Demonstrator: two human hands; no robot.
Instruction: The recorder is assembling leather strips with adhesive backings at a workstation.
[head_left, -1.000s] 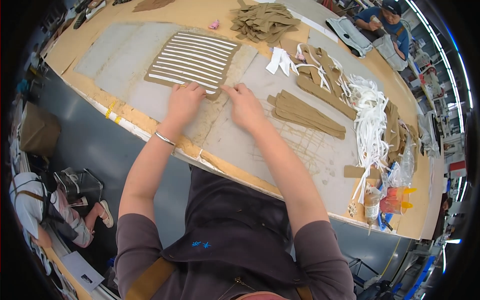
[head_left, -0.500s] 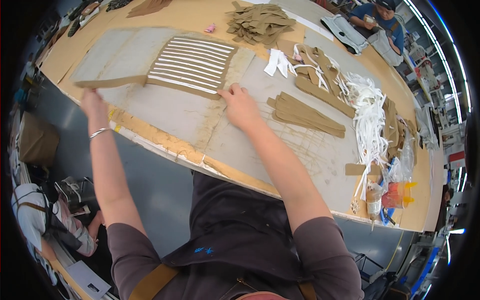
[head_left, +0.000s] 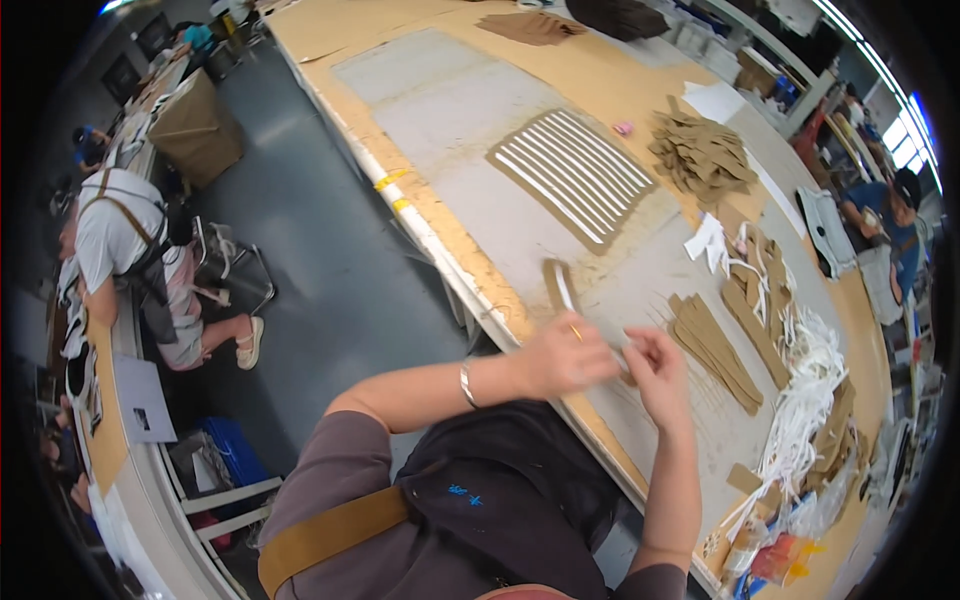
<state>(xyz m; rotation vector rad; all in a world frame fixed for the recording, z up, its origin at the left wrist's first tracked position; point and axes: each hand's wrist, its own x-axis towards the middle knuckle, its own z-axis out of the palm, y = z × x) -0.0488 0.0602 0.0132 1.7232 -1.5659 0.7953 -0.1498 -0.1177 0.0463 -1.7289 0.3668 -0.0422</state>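
Note:
In front of me, over the near part of the table, my two hands are close together. My left hand (head_left: 568,358), blurred by motion, is closed on a brown fabric strip (head_left: 557,278) with a white band along its middle; the strip's far part extends beyond the fingers. My right hand (head_left: 660,380) is closed in a pinch at the strip's near end, where a pale piece shows between the hands; what exactly it grips is hard to make out. Beyond them, a panel of brown strips with white bands (head_left: 575,175) lies side by side on the grey table mat (head_left: 400,105).
To the right lie a fanned stack of brown strips (head_left: 715,350), a heap of white ribbons (head_left: 815,400) and a pile of brown pieces (head_left: 700,150). A bottle (head_left: 745,550) stands near the table's right end. One person (head_left: 125,240) sits left, another (head_left: 890,215) works across the table.
The view has turned. My left hand has come from the far left end of the brown strip to beside my right hand. My right hand has left the panel's corner.

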